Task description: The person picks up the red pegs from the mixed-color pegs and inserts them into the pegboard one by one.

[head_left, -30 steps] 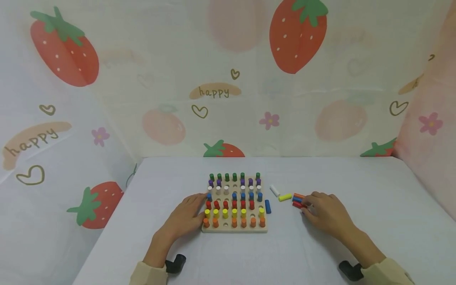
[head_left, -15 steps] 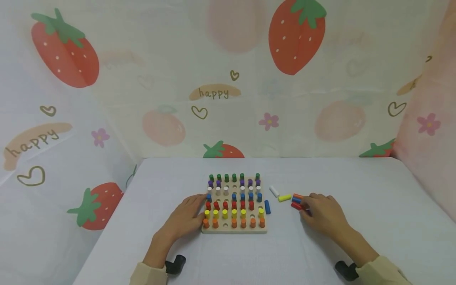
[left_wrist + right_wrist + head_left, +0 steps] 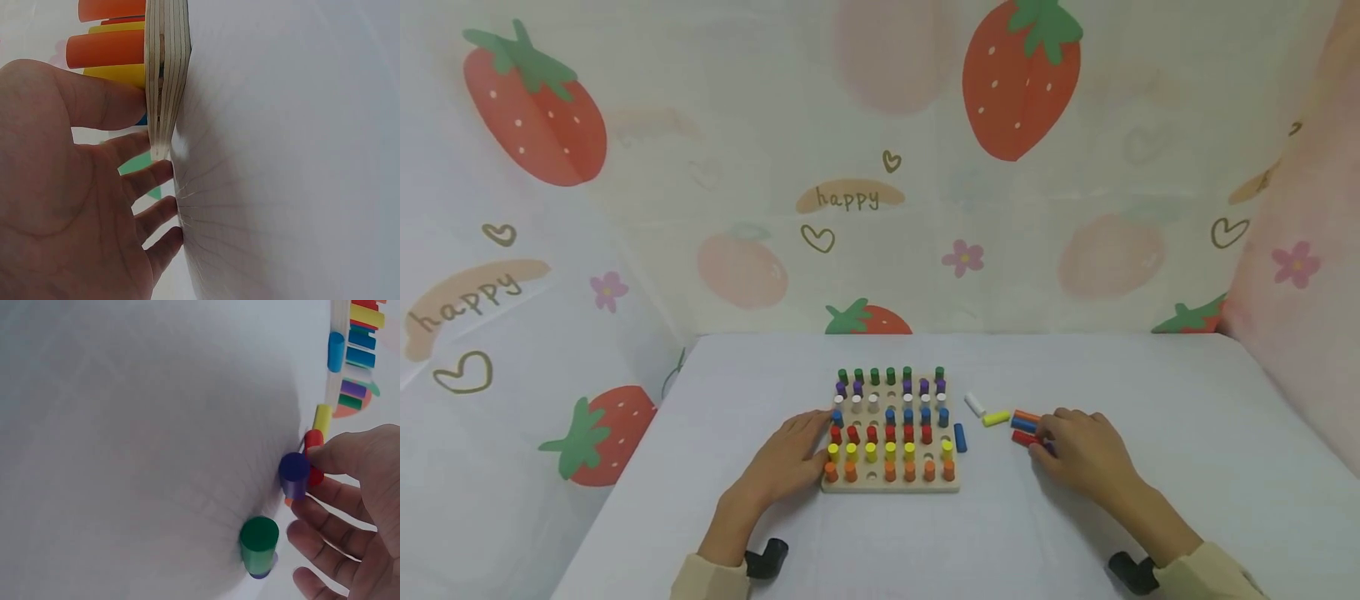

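Note:
A wooden pegboard [image 3: 891,489] stands on the table with rows of coloured pegs upright in its holes; several holes are bare. My left hand [image 3: 786,454] rests against the board's left edge, thumb and index fingertip touching it, the other fingers spread on the table. To the right of the board, my right hand [image 3: 1086,450] reaches down to loose pegs. Its thumb and fingertips close about a purple peg [image 3: 294,475], right beside a red peg [image 3: 314,439]. A green peg [image 3: 259,544] stands below the fingers in the right wrist view, hidden by the hand in the head view.
A white peg [image 3: 975,404], a yellow peg [image 3: 997,418] and a blue peg [image 3: 960,437] lie between board and right hand. An orange peg [image 3: 1026,415] lies close by the fingers. A strawberry-print cloth [image 3: 1015,250] hangs behind the white table [image 3: 895,550].
The purple peg now shows under the right fingertips, and the red peg beside it has shifted slightly toward me. The left hand keeps its place at the board.

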Demonstrator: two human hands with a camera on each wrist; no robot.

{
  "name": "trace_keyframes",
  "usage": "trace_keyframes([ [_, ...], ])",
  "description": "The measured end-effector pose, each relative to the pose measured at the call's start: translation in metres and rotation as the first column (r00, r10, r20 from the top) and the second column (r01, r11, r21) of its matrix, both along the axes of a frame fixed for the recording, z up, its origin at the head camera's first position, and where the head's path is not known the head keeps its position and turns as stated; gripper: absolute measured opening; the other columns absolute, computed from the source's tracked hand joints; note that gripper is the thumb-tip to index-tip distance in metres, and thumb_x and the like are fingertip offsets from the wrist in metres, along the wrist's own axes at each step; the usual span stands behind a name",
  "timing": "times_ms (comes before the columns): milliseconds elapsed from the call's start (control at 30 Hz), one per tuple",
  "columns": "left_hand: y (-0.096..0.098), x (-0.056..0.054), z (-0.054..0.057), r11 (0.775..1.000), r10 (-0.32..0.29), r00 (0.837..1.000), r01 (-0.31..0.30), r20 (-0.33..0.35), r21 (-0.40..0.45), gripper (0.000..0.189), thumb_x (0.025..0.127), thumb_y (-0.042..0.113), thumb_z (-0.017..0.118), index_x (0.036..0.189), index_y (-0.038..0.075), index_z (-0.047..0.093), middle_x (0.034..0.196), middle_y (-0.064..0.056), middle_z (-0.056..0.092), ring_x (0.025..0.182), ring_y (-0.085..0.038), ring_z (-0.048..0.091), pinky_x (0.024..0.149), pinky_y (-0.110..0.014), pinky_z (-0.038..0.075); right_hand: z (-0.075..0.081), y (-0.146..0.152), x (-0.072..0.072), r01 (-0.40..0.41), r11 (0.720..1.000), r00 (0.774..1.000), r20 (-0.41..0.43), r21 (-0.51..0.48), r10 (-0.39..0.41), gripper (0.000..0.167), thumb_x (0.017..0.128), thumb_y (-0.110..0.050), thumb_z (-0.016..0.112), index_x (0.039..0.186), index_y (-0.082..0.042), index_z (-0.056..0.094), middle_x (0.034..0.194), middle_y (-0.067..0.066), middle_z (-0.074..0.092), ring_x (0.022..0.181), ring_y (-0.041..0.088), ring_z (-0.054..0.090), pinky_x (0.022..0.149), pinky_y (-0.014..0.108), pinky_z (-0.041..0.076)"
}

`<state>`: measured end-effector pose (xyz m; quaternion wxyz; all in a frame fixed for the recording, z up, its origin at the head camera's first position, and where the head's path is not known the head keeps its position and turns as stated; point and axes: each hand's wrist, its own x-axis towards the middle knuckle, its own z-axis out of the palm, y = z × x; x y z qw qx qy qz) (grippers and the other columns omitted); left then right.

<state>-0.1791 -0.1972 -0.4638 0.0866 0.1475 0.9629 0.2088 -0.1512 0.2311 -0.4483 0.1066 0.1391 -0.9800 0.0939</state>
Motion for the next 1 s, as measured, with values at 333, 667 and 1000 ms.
trace_keyframes([
  [333,0.0,0.001,0.0,1.0,0.002,1.0,-0.002,-0.007,0.007,0.065,0.102,0.027,0.052,0.164,0.011,0.039,0.168,-0.013,0.043,0.159,-0.038,0.036,0.132,-0.06,0.029,0.007,0.0,0.004,-0.007,1.0,1.0,-0.014,-0.012,0.007,0.016,0.086,-0.022,0.085,0.095,-0.014,0.075,0.081,-0.005,0.069,0.074,0.012,0.06,0.08,0.047,0.058],
  [667,0.0,0.001,-0.001,1.0,0.011,1.0,-0.011,-0.003,-0.002,0.065,0.103,0.028,0.053,0.164,0.011,0.039,0.168,-0.013,0.043,0.159,-0.037,0.036,0.132,-0.06,0.029,0.011,-0.005,0.005,-0.079,0.996,0.994,-0.079,-0.037,0.076,0.015,0.082,-0.012,0.086,0.092,-0.015,0.075,0.082,-0.007,0.071,0.076,0.011,0.065,0.073,0.042,0.055],
  [1000,0.0,0.002,-0.001,1.0,0.008,1.0,-0.008,-0.008,0.007,0.065,0.103,0.028,0.053,0.164,0.011,0.039,0.168,-0.013,0.044,0.159,-0.038,0.036,0.132,-0.061,0.029,0.014,-0.018,0.005,-0.085,0.996,0.993,-0.085,-0.032,0.082,0.019,0.082,-0.014,0.088,0.097,-0.014,0.077,0.087,-0.004,0.075,0.079,0.013,0.065,0.078,0.042,0.057],
])
